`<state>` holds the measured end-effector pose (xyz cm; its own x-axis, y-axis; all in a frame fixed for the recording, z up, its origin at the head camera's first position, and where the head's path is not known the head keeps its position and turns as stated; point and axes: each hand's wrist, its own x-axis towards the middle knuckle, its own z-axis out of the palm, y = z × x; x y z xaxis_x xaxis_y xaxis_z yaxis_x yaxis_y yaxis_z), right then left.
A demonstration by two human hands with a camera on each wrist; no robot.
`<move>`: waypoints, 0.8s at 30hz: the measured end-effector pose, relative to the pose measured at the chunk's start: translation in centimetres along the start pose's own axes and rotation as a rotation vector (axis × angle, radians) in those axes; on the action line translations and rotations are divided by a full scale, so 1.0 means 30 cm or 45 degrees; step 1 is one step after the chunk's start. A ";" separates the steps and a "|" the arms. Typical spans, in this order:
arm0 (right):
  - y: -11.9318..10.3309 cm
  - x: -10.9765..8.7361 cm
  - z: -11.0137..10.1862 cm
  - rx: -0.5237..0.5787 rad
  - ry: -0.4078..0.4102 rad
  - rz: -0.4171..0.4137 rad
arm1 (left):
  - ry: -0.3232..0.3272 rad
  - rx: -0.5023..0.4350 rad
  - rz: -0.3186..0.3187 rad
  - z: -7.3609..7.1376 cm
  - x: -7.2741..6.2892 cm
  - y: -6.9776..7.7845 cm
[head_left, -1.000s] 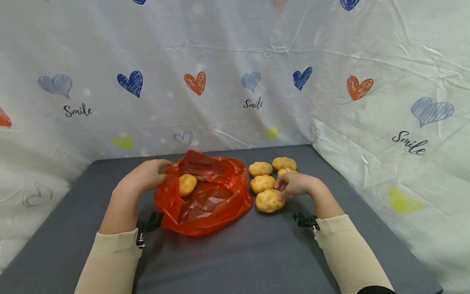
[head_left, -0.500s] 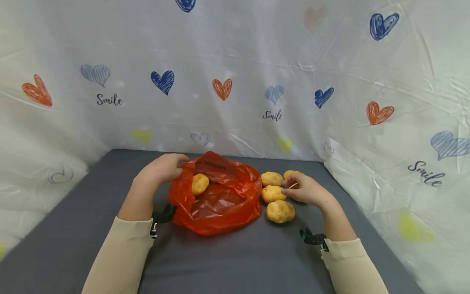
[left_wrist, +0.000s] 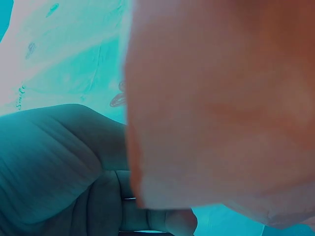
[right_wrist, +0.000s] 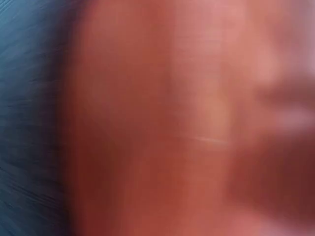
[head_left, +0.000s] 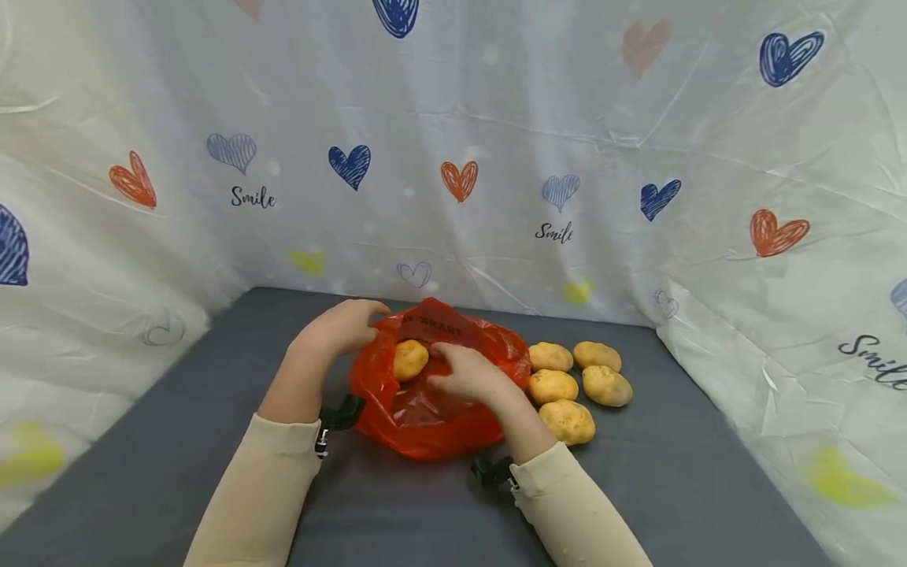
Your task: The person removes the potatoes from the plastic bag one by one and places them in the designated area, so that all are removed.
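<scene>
A red plastic bag (head_left: 432, 437) lies with its mouth open near the middle of the table, one potato (head_left: 411, 360) visible inside. My left hand (head_left: 340, 329) pinches the bag's left rim; in the left wrist view, the translucent plastic (left_wrist: 221, 123) covers part of that hand (left_wrist: 59, 167). My right hand (head_left: 473, 374) reaches over the bag mouth, thumb and fingers spread apart. No potato shows between them, only red plastic. The right wrist view is a blur of red plastic (right_wrist: 133, 123).
Several potatoes rest right of the bag, including a front one (head_left: 567, 421) and a far right one (head_left: 597, 356). The grey table (head_left: 673, 472) extends to both sides. Behind it hangs a white curtain (head_left: 496, 79) printed with hearts.
My right hand has left the potatoes at the right and moved left over the bag. My left hand keeps its hold on the rim. The head view has shifted.
</scene>
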<state>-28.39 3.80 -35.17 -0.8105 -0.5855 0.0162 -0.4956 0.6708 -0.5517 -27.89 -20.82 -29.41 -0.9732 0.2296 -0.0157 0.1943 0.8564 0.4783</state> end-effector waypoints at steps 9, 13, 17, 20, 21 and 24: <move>0.045 0.076 0.127 -0.070 -0.067 -0.100 | -0.003 0.055 0.064 0.010 0.002 0.014; 0.050 0.072 0.121 -0.061 0.050 -0.074 | -0.004 0.061 0.070 0.006 0.005 0.028; 0.059 0.079 0.125 -0.110 0.160 -0.067 | -0.014 0.069 0.075 0.016 0.010 0.024; 0.069 0.080 0.127 -0.179 0.197 -0.033 | -0.024 0.077 0.084 0.025 0.012 0.019; 0.074 0.079 0.126 -0.201 0.206 -0.027 | -0.028 0.079 0.084 0.027 0.012 0.018; 0.085 0.061 0.096 -0.211 0.226 -0.019 | -0.035 0.089 0.085 0.032 0.017 0.018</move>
<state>-30.24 3.14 -38.94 -0.8376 -0.5166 0.1776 -0.5405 0.7367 -0.4065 -28.16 -19.79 -30.01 -0.9542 0.2990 -0.0106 0.2676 0.8687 0.4168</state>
